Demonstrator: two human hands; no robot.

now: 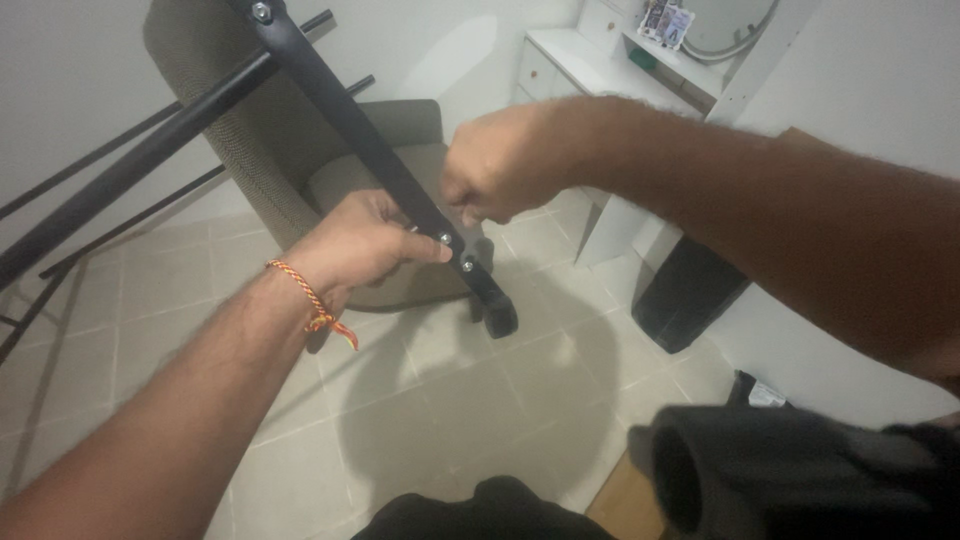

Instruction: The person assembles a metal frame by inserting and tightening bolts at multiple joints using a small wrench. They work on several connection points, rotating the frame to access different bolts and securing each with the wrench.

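Note:
An upturned chair with a grey-brown fabric seat is held off the tiled floor. A black metal leg runs diagonally from top centre down to a rubber foot, with two silver bolts near its lower end. My left hand, with a red-orange thread on the wrist, grips this leg just above the bolts. My right hand is closed in a fist right behind the leg, close above the bolts; whatever it holds is hidden.
More black chair bars cross the upper left. A white desk with drawers stands at the back right, a black bin beside it. A dark object fills the lower right corner.

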